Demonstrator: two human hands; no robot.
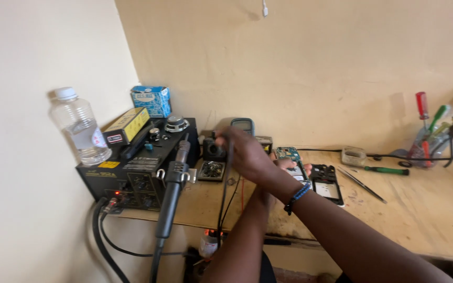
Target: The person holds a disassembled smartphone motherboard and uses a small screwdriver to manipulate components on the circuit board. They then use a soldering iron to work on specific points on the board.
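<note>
Head view, centre of frame: the 2 forearms cross. Right hand reaches left across the body, fingers closed around a slim dark soldering iron handle whose cord drops straight down off the bench edge; held upright near the small iron stand, prob. because that's where the iron parks. Left hand sits under the right forearm, mostly hidden; it seems to rest on or hold a phone part by the green circuit board, but can't tell if its fingers are closed or spread.

Lower left: black rework station w/ 1 red light on, its hot-air wand hung nozzle-up in the side cradle so the hot tip stays off the wood. On top of the station: clear plastic bottle, yellow-black box, blue box, kept off the work area.

Centre right on the wooden bench: opened phone lying flat, back off, just beside the hands; tweezers and a green-handled screwdriver near it, within reach. Upper right: cup of screwdrivers upright against the wall.
</note>
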